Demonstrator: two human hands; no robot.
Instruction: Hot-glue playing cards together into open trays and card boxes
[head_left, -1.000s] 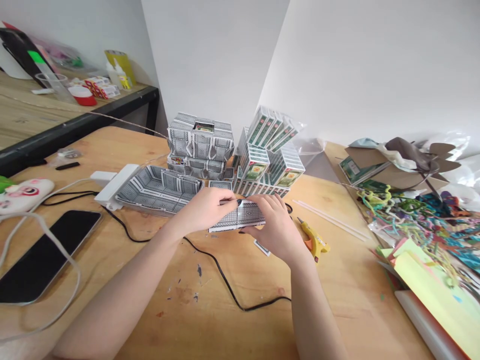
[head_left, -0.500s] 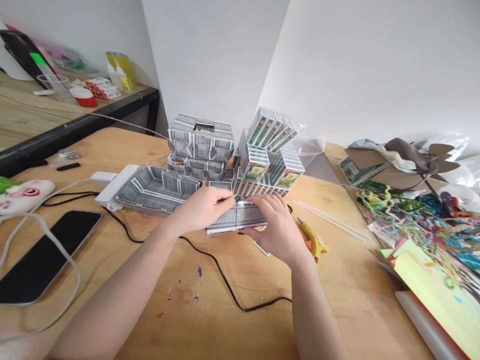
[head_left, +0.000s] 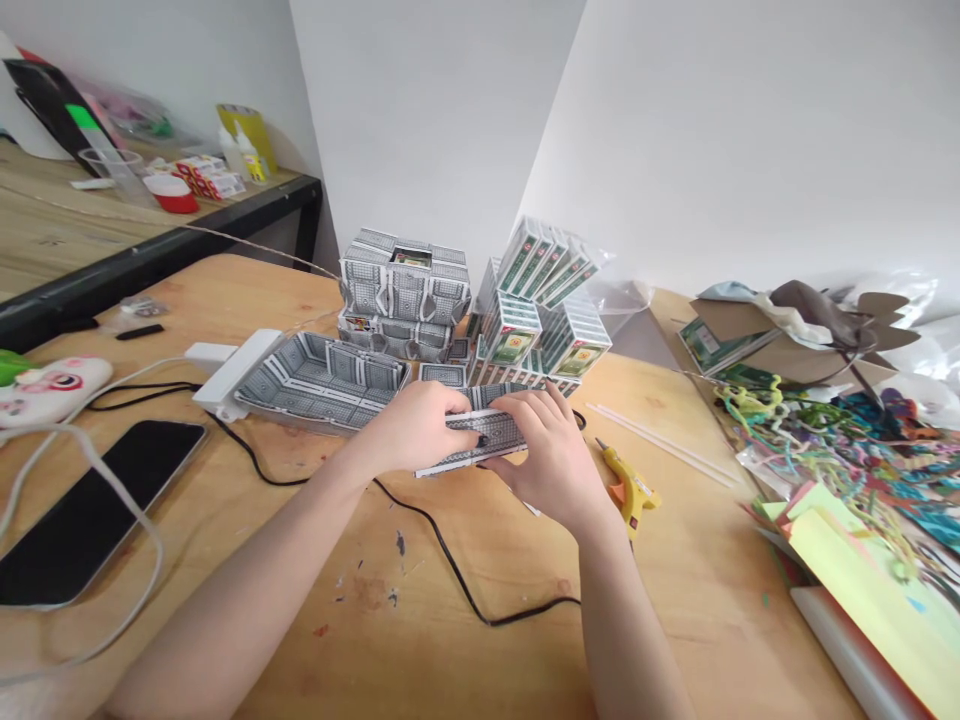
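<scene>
Both hands grip a folded strip made of grey-patterned playing cards (head_left: 457, 457) just above the table's middle. My left hand (head_left: 421, 425) pinches its near side on the left, thumb on the outer face. My right hand (head_left: 551, 455) is closed around the right end, fingers over the top and thumb below. To the left lies an open tray built from the same cards (head_left: 315, 385). Behind it stands a card-built box (head_left: 405, 285). Card packs (head_left: 510, 335) are stacked behind my right hand. The strip's right end is hidden by my fingers.
A yellow glue gun (head_left: 632, 485) and clear glue sticks (head_left: 660, 443) lie at right. Black cable (head_left: 450, 565) crosses the table in front. A phone (head_left: 97, 505) and white power strip (head_left: 240, 375) are at left. Coloured pipe cleaners (head_left: 847, 440) and papers (head_left: 862, 570) crowd the right edge.
My left thumb has moved down from the strip's top edge onto its near face. The strip has tipped so its upper edge and the cards behind it show. My right hand keeps its grip.
</scene>
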